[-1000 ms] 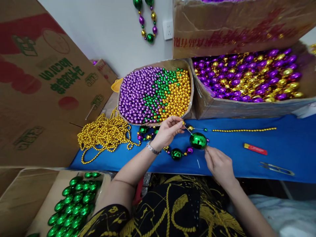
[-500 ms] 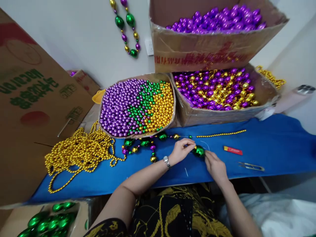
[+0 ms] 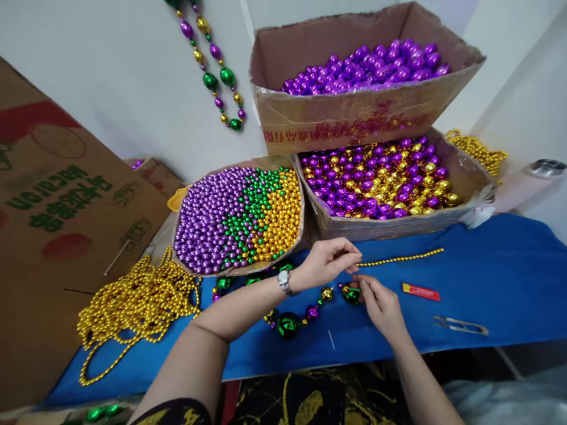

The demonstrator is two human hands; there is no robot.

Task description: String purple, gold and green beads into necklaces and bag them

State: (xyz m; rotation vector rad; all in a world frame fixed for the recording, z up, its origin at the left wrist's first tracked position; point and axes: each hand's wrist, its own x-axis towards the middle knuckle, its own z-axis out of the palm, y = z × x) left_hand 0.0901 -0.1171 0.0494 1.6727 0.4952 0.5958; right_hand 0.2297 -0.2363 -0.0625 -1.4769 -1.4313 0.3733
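Green bead (image 3: pixel 349 294) partly behind right fingers (image 3: pixel 367 293)

I'm remotely counting two hands (image 3: pixel 330 260), one wristwatch (image 3: pixel 284 280), one hanging bead necklace (image 3: pixel 227 77), one thread snipper (image 3: pixel 463 325), one lidded bottle (image 3: pixel 522 180).

Cool, rather subdued indoor light falls fairly evenly, its source out of frame. The pale wall (image 3: pixel 133 77) looks greyish. Small glints dot the purple beads (image 3: pixel 376 68) and the large strung green bead (image 3: pixel 287 324). Below the blue-covered desk (image 3: pixel 514 283), shadow deepens. Wide-angle distortion slants the left cardboard box (image 3: pixel 57 295); pale fabric (image 3: pixel 509 389) at lower right looks blurred.
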